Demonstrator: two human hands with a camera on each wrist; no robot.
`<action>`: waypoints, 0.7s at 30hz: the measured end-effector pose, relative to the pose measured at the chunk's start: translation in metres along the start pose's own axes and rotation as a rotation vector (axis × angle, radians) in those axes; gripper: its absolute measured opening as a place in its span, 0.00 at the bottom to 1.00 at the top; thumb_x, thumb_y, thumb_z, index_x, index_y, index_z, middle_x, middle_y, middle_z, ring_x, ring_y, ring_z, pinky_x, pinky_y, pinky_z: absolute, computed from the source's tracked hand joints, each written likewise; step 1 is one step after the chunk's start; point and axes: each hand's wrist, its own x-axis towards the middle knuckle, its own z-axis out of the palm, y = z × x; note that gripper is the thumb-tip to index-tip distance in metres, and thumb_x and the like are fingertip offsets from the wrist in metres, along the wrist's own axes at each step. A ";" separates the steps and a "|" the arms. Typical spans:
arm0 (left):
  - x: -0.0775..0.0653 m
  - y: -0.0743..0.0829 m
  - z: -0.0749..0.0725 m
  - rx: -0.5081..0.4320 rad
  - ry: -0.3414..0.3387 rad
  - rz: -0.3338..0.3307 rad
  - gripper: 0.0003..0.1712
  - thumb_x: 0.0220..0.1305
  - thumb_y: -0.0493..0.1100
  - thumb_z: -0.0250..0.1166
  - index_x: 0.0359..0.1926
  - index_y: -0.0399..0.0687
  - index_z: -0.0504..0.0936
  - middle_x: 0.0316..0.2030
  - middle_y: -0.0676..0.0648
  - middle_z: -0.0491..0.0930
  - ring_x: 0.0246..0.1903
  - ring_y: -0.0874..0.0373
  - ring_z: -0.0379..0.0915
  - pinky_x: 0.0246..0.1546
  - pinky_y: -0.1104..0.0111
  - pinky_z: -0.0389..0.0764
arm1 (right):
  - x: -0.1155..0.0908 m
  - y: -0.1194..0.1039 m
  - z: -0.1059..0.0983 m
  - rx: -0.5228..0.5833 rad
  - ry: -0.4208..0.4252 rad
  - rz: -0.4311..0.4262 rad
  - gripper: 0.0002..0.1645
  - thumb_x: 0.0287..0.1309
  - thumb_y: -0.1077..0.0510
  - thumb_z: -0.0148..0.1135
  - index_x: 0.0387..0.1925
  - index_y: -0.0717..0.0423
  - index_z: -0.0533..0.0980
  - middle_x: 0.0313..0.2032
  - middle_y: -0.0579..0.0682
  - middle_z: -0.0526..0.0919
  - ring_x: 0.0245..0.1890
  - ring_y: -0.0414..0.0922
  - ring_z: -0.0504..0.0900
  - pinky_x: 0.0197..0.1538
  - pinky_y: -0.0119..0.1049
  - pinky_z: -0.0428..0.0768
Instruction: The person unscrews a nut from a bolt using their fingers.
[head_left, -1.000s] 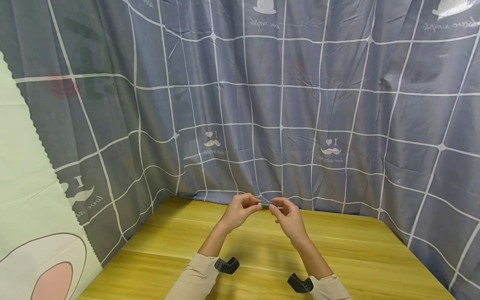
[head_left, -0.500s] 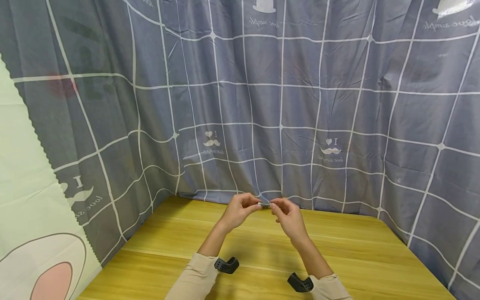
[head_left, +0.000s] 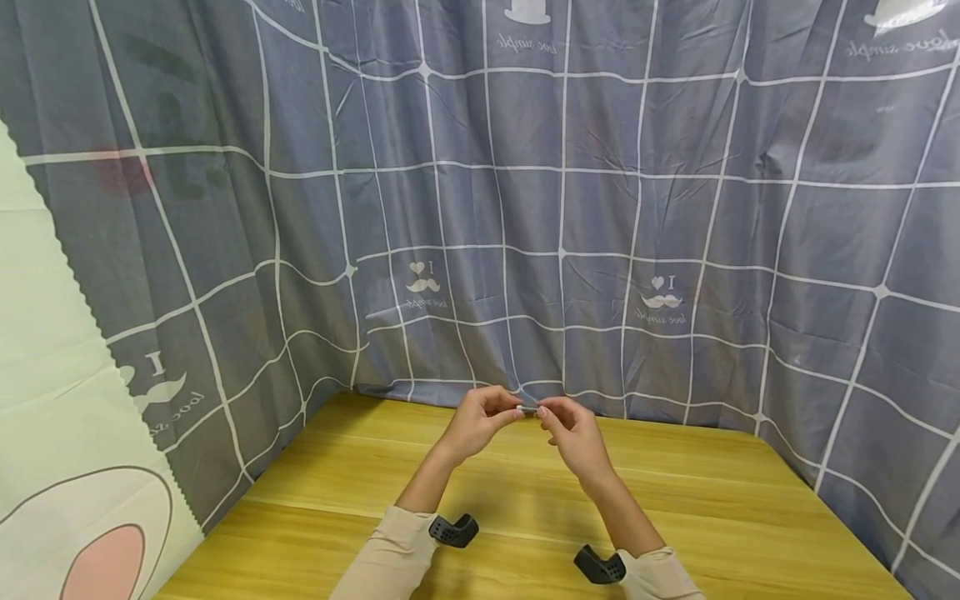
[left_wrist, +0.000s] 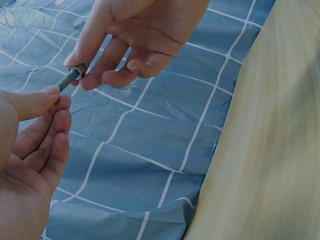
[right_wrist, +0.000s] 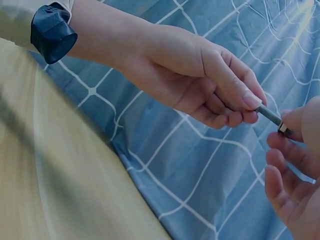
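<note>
A small metal bolt (left_wrist: 66, 81) is held level between two hands, above the table in the head view. My left hand (head_left: 476, 427) pinches the end of its threaded shank between thumb and index finger, the other fingers loosely bent. At the opposite end, the thumb and fingers of my right hand (head_left: 576, 437) pinch a wider shiny metal piece (right_wrist: 283, 128), like a nut, partly hidden by the fingertips. A short stretch of bare thread shows between the two hands in both wrist views.
The yellow wood-grain table (head_left: 525, 500) lies beneath both forearms. Its far edge meets a grey-blue curtain (head_left: 600, 217) with white grid lines. On the left hangs a pale green cloth (head_left: 45, 333). A black wrist mount (head_left: 453, 531) sits on each sleeve.
The right hand's fingers have shifted very slightly left along the bolt. The left hand keeps its pinch and its place.
</note>
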 end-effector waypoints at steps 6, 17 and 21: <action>0.000 0.000 0.000 -0.009 -0.006 -0.006 0.06 0.68 0.25 0.65 0.44 0.23 0.84 0.36 0.30 0.85 0.27 0.65 0.73 0.29 0.73 0.71 | 0.000 0.000 -0.001 -0.002 -0.003 -0.044 0.12 0.68 0.67 0.66 0.52 0.62 0.81 0.48 0.56 0.83 0.43 0.47 0.84 0.39 0.38 0.81; 0.000 -0.001 0.000 -0.010 -0.009 -0.009 0.06 0.68 0.25 0.65 0.44 0.23 0.84 0.37 0.28 0.84 0.27 0.65 0.73 0.29 0.73 0.70 | -0.001 -0.002 0.000 0.002 -0.013 -0.014 0.12 0.72 0.64 0.64 0.53 0.63 0.81 0.46 0.57 0.84 0.43 0.52 0.82 0.39 0.36 0.81; 0.000 -0.002 0.000 -0.013 -0.008 -0.008 0.06 0.69 0.25 0.65 0.44 0.23 0.84 0.38 0.27 0.83 0.28 0.65 0.74 0.29 0.73 0.71 | -0.002 -0.002 -0.001 0.006 -0.032 -0.003 0.16 0.71 0.61 0.66 0.57 0.60 0.80 0.51 0.58 0.84 0.46 0.54 0.83 0.40 0.38 0.82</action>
